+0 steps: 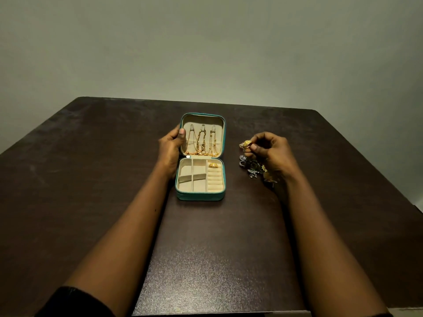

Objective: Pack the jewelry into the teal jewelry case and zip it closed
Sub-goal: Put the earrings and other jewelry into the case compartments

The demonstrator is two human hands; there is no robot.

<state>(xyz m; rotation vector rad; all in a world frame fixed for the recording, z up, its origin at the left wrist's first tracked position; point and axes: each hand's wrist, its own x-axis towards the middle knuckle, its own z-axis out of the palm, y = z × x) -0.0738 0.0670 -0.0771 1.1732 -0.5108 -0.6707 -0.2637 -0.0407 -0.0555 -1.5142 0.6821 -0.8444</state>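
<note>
The teal jewelry case [198, 196] lies open on the dark table, its beige lid tipped back. Three gold necklaces [202, 143] hang on hooks inside the lid. One gold ring [213, 165] sits at the top of the ring rolls in the base; the other compartments look empty. My left hand [170, 146] grips the lid's left edge, thumb on the rim. My right hand [269, 150], to the right of the case, pinches a gold ring [246, 144] between thumb and fingers just above the table. A pile of loose silver and gold jewelry [254, 168] lies under that hand.
The dark brown table [217, 248] reaches a plain grey-green wall at the back. Its right edge runs diagonally near the pile's far side. Both forearms stretch from the near edge on either side of the case.
</note>
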